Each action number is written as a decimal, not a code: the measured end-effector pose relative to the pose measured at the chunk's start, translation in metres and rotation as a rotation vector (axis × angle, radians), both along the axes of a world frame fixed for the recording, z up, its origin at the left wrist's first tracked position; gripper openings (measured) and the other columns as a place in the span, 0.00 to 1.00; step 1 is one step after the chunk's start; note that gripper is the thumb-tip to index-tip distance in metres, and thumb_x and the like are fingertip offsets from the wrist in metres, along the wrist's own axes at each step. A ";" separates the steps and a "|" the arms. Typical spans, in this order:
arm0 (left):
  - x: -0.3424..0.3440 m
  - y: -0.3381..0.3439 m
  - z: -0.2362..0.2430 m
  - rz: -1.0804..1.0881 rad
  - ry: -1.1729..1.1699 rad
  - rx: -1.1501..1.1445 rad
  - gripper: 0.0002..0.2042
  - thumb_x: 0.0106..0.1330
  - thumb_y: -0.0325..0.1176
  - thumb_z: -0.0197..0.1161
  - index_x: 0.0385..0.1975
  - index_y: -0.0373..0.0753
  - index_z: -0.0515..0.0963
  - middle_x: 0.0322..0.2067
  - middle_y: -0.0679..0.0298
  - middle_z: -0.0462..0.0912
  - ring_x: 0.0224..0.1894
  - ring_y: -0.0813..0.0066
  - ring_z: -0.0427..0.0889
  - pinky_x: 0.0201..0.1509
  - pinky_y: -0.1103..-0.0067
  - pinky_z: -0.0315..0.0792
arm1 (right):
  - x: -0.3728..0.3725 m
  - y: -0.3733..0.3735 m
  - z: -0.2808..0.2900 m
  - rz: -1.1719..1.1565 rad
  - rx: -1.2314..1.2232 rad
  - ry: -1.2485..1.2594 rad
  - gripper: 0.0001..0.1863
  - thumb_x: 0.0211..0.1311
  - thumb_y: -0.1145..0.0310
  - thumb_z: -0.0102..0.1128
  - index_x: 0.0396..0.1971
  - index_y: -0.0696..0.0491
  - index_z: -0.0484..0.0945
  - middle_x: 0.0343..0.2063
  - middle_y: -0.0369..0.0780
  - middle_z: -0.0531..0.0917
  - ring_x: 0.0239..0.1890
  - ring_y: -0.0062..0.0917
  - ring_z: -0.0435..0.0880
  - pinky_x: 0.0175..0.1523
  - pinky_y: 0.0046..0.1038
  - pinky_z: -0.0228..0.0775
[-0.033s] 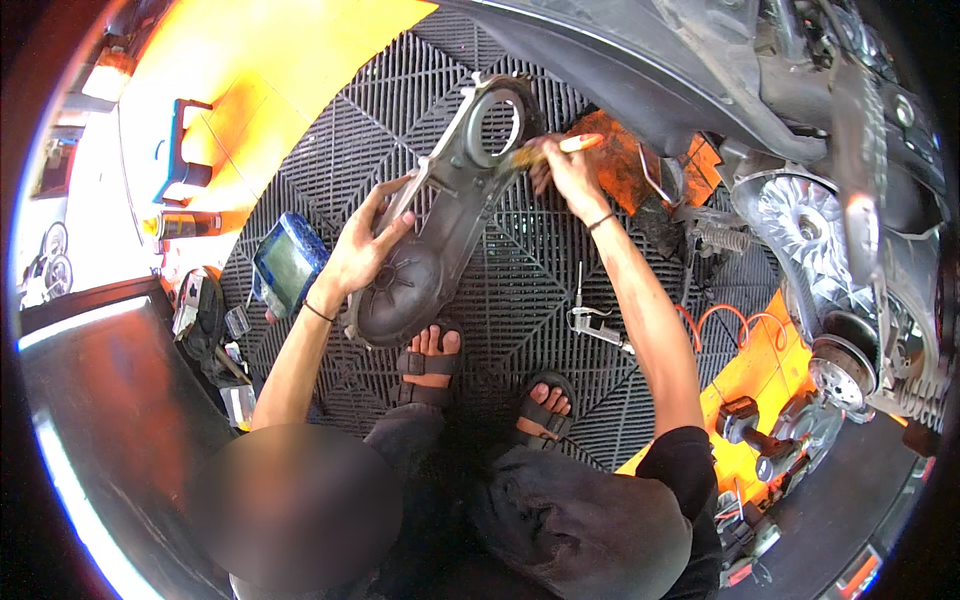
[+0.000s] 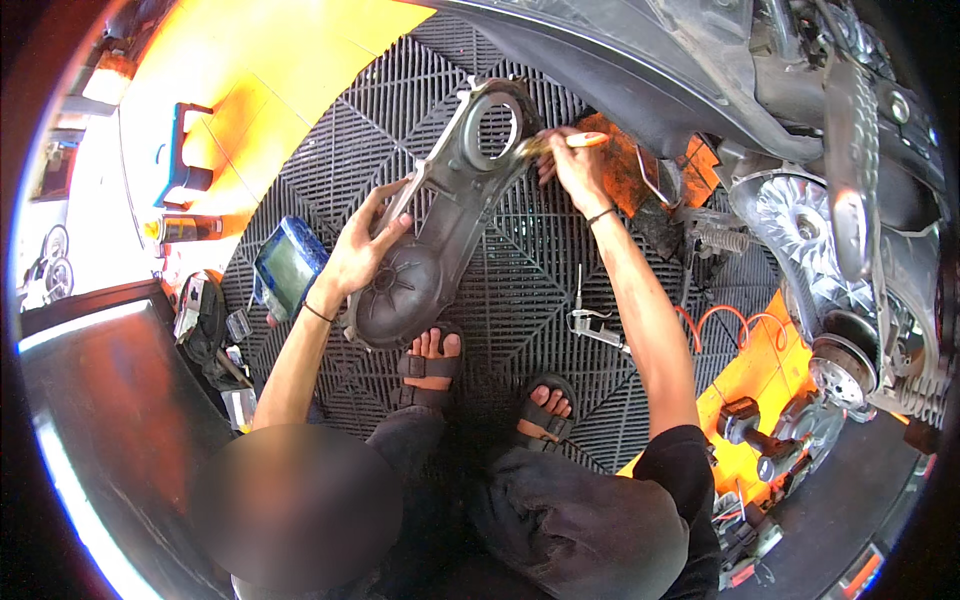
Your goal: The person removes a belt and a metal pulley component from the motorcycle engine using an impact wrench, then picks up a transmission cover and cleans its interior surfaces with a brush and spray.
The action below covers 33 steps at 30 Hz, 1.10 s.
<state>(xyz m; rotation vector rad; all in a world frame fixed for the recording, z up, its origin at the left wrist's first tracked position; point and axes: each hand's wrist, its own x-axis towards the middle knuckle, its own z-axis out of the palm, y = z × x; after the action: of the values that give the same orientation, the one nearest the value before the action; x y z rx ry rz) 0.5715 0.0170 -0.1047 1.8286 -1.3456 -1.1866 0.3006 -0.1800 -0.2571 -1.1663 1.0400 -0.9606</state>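
Observation:
A long dark metal cover, with a round opening at its upper end and a ribbed round section at its lower end, is held at a slant over the black floor mat. My left hand grips its left edge around the middle, thumb on the inner face. My right hand is closed around a brush with an orange-tipped handle, whose bristles reach the cover's right edge beside the round opening. My sandalled feet are below the cover.
An exposed scooter engine stands at right. A dirty orange piece, an air gun with coiled red hose, and a power tool lie around me. At left are a blue-rimmed tray, a spray can and a black bench.
The brush in my right hand has shifted slightly to the right, and the cover's upper end sits marginally lower. Both hands keep their hold.

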 end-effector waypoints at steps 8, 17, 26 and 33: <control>0.005 0.003 -0.009 -0.014 -0.043 -0.045 0.24 0.74 0.42 0.59 0.68 0.46 0.68 0.33 0.66 0.72 0.35 0.79 0.69 0.44 0.79 0.68 | 0.044 0.113 -0.030 -0.108 0.061 -0.195 0.10 0.77 0.67 0.49 0.48 0.58 0.73 0.24 0.39 0.82 0.20 0.22 0.82 0.24 0.26 0.79; -0.003 0.003 -0.003 0.010 -0.076 -0.024 0.25 0.74 0.41 0.60 0.68 0.43 0.67 0.35 0.64 0.75 0.40 0.78 0.73 0.50 0.77 0.70 | 0.041 0.087 -0.013 -0.290 0.061 -0.138 0.11 0.77 0.65 0.50 0.47 0.58 0.72 0.24 0.38 0.80 0.20 0.23 0.81 0.25 0.26 0.80; -0.002 0.009 -0.003 -0.004 -0.008 0.019 0.26 0.74 0.44 0.58 0.68 0.42 0.67 0.40 0.63 0.76 0.44 0.76 0.72 0.56 0.74 0.67 | 0.007 0.059 0.004 0.148 0.075 0.043 0.12 0.76 0.67 0.52 0.44 0.60 0.78 0.21 0.38 0.82 0.18 0.21 0.81 0.22 0.23 0.78; -0.009 0.006 0.000 0.007 -0.074 -0.056 0.26 0.72 0.40 0.62 0.67 0.42 0.67 0.36 0.61 0.76 0.38 0.77 0.73 0.46 0.77 0.70 | 0.035 0.117 0.004 -0.083 -0.437 0.295 0.08 0.69 0.69 0.60 0.37 0.59 0.80 0.19 0.41 0.83 0.18 0.21 0.82 0.23 0.26 0.72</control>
<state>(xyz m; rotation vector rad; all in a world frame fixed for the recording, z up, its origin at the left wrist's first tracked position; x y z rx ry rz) 0.5625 0.0227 -0.1052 1.8524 -1.3980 -1.0764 0.3361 -0.0629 -0.2527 -1.6744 1.1509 -1.1394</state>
